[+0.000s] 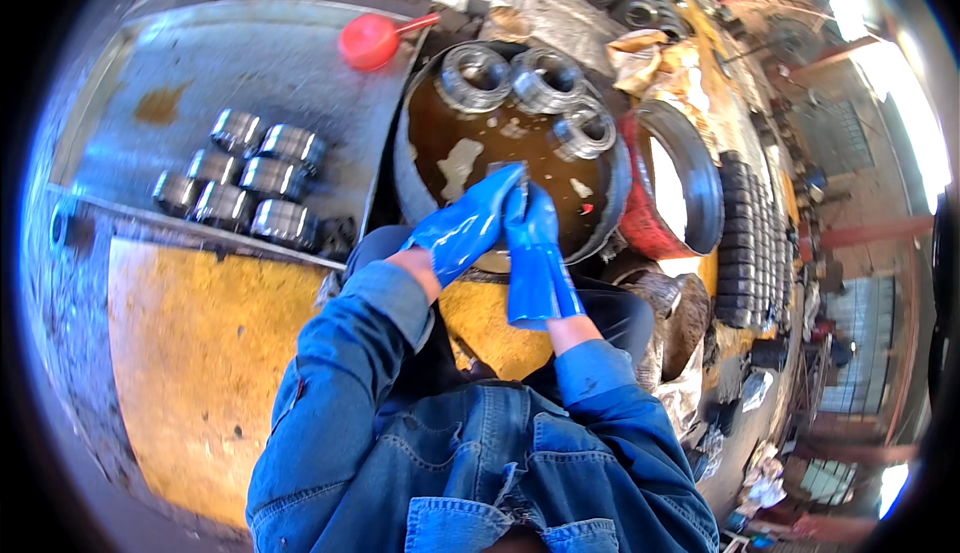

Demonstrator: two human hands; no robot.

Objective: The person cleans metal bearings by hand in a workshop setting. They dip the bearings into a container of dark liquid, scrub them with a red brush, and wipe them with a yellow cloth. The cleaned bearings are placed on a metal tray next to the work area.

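Note:
Both of my hands wear shiny blue gloves and meet over a round drum (404, 153) of brown, murky liquid. My left hand (465, 221) reaches in from the left with its fingers closed. My right hand (535, 253) presses against it, fingers closed too and pointing away from me. A small dark edge shows at the fingertips; what they hold is mostly hidden. Beyond them, on the drum's far side, are three shiny metal rings, like bearing rings: one at the left (474, 79), one in the middle (547, 81) and one at the right (584, 130).
To the left, a metal tray (290, 63) bears several steel rings (275, 177) and a red scoop (369, 43) with a handle. A red drum (643, 193) stands right of the liquid. Farther right are stacked dark rings (750, 243). A yellow board (210, 343) lies at the near left.

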